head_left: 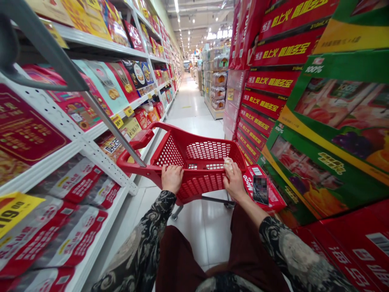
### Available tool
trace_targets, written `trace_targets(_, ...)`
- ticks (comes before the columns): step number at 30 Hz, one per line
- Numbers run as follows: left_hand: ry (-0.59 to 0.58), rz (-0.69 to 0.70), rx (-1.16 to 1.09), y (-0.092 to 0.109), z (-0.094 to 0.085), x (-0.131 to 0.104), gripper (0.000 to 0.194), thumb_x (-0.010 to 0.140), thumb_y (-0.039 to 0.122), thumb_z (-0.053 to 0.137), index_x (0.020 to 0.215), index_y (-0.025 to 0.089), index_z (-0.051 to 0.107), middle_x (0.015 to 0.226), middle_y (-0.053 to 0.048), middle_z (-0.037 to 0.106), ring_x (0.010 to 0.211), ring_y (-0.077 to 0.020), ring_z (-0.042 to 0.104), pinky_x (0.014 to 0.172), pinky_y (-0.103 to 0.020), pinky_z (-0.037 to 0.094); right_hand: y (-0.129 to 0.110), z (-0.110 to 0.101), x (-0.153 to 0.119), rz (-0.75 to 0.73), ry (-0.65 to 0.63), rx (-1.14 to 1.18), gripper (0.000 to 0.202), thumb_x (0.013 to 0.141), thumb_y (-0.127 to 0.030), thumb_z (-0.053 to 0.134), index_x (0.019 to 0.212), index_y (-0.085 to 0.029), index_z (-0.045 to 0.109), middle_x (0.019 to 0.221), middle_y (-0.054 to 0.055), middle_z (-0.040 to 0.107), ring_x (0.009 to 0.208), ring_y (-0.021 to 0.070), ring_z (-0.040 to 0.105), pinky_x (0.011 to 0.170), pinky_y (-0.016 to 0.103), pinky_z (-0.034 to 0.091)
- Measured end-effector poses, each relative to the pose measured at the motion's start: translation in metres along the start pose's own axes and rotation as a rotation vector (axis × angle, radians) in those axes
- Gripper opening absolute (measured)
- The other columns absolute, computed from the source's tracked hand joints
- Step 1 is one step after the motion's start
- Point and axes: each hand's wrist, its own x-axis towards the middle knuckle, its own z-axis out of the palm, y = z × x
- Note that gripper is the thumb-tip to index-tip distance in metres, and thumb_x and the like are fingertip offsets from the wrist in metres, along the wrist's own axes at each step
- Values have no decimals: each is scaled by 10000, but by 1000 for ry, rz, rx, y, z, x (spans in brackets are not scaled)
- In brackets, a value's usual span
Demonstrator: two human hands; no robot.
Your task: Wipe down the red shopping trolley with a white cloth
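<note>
A red plastic shopping cart [194,178] with perforated walls stands sideways before me, and its basket looks bare inside. My left hand [172,178] is closed over the near rim, left of the middle. Further right, my right hand [234,180] is curled over the same rim near the corner. A crumpled white piece, like a tissue [227,163], shows at its fingertips. The cart's red handle [142,138] points to the left. Just right of my right hand, a dark phone-like object [260,190], partly blurred out, lies on a red Meco box [273,196].
White shelves [121,48] of packaged snacks line the left side. Stacked red drink cartons [270,81] and green juice boxes [337,121] rise close on the right. A grey metal post [112,125] crosses the upper left. The tiled aisle [188,97] runs ahead past a display rack [217,81].
</note>
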Motion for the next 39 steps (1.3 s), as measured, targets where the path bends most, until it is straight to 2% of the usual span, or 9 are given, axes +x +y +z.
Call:
trace_targets(4,-24,-16,-71,12,-4,1,277,842,292,392,1015,210,592,1085,-90,638,1024,-234,541,1004,-520,232,-47,16,8,-111,-51,179,619,743,-149,409,1352,-131,304,1429,116,280,1334,255,193,1049,516,254)
trace_targets(7,-52,89,-164,40,-4,4,463,811,336,449,1253,199,423,1367,-109,414,1249,-245,369,1042,-536,193,-62,19,10,-125,-97,322,674,750,-144,361,1397,-119,175,1433,118,274,1331,223,219,1058,478,267)
trace_targets(10,-144,248,-228,76,5,7,633,775,387,494,1345,207,287,1448,-98,270,1324,-252,241,1051,-555,181,-54,14,5,-87,-153,376,687,741,-146,359,1399,-119,160,1414,125,312,1312,225,266,1050,474,283)
trace_targets(13,-177,252,-245,103,22,10,598,778,397,483,1320,195,333,1414,-111,338,1303,-261,286,1046,-595,159,-36,8,-4,-60,-152,363,676,731,-142,363,1387,-127,199,1380,126,368,1286,232,316,1039,485,295)
trace_targets(16,-135,238,-217,114,34,11,457,811,342,438,1244,196,439,1331,-122,457,1248,-256,378,1054,-599,134,-23,6,-10,-72,-147,291,645,743,-152,376,1371,-110,234,1354,143,399,1266,237,348,1038,486,293)
trace_targets(19,-97,242,-182,102,35,8,385,840,268,381,1210,213,474,1270,-111,521,1190,-232,449,1061,-590,127,-17,9,-11,-93,-132,194,615,758,-143,373,1360,-94,256,1320,159,439,1244,235,381,1033,485,289)
trace_targets(27,-31,117,-61,17,6,-8,385,836,234,399,1214,237,476,1332,-96,462,1211,-238,429,1058,-608,42,-12,10,-11,-42,-76,20,600,794,-147,372,1378,-110,237,1300,154,472,1225,236,410,1029,498,252)
trace_targets(35,-31,156,-65,32,19,-6,362,867,222,341,1192,263,495,1296,-70,506,1206,-217,428,1065,-558,141,-35,20,-6,-145,-177,-35,466,819,-178,390,1283,-155,425,1322,116,461,1261,248,356,1031,519,208)
trace_targets(39,16,106,0,-10,2,-8,352,856,190,350,1161,273,504,1293,-46,510,1198,-216,426,1077,-554,67,-37,19,-4,-171,-195,-36,439,814,-157,400,1246,-177,478,1296,100,494,1247,238,377,1031,505,205)
